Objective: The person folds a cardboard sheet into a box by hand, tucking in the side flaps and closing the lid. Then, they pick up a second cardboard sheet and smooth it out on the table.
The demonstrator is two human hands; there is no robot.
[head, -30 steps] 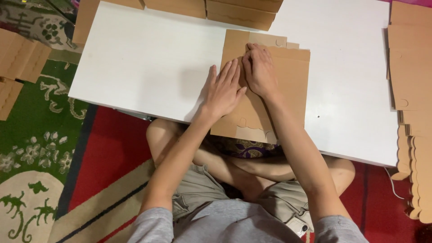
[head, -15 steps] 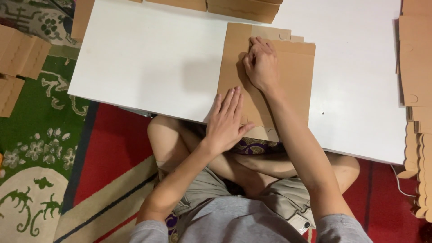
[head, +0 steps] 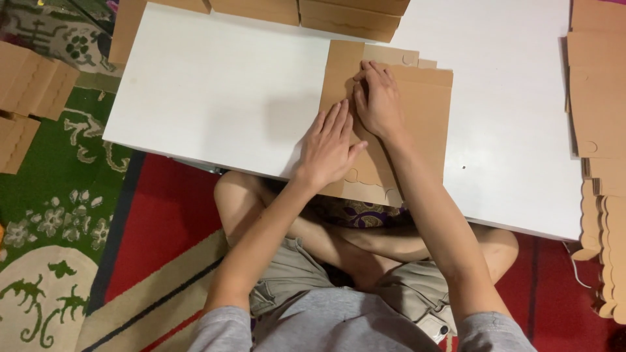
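- The flat cardboard sheet (head: pixel 417 124) lies on the white table (head: pixel 215 98), overhanging its near edge.
- Left hand (head: pixel 329 146) has slid back up, fingers spread flat on the sheet.
- Right hand (head: pixel 377 98) stays pressing the fold, holding nothing.

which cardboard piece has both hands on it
The flat brown cardboard sheet at the white table's near edge, under the left hand and right hand. The other cardboard pieces lie untouched.

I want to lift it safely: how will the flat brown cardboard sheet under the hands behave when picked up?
The cardboard sheet looks thin and flat, so probably light. It likely bends along its creases, since a folded panel lies under the right hand. Its scalloped edge overhangs the white table, so it may slide off.
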